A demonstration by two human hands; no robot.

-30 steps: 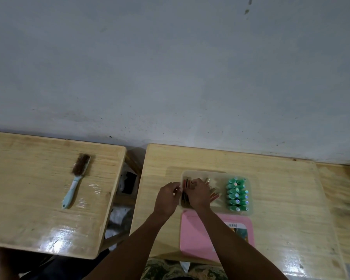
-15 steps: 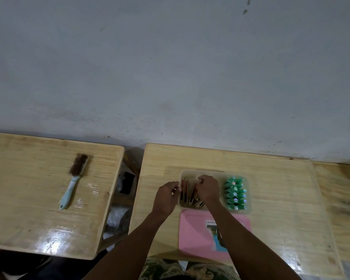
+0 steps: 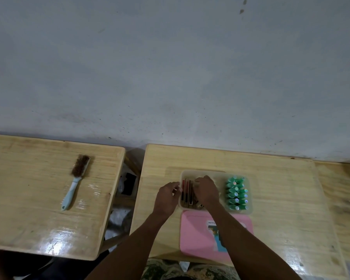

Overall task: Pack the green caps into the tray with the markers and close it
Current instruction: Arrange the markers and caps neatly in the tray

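A translucent tray (image 3: pixel 219 174) sits on the right wooden table. Several green caps (image 3: pixel 236 194) stand packed in rows in its right part. Reddish and dark markers (image 3: pixel 186 191) lie lengthwise in its left part. My right hand (image 3: pixel 207 191) is inside the tray, palm down, fingers curled over the markers and hiding several of them. My left hand (image 3: pixel 167 197) is at the tray's left rim, fingertips curled against it. The pink lid (image 3: pixel 196 233) lies flat in front of the tray, partly under my right forearm.
A second wooden table (image 3: pixel 38 199) stands to the left with a brush (image 3: pixel 75 181) with a light blue handle on it. A gap (image 3: pixel 127 188) with dark items below separates the tables. A grey wall (image 3: pixel 170 67) runs behind both.
My right hand has shifted a little to the right and farther into the tray over the markers. The markers at the left now lie in a straighter row. My left hand has stayed at the rim.
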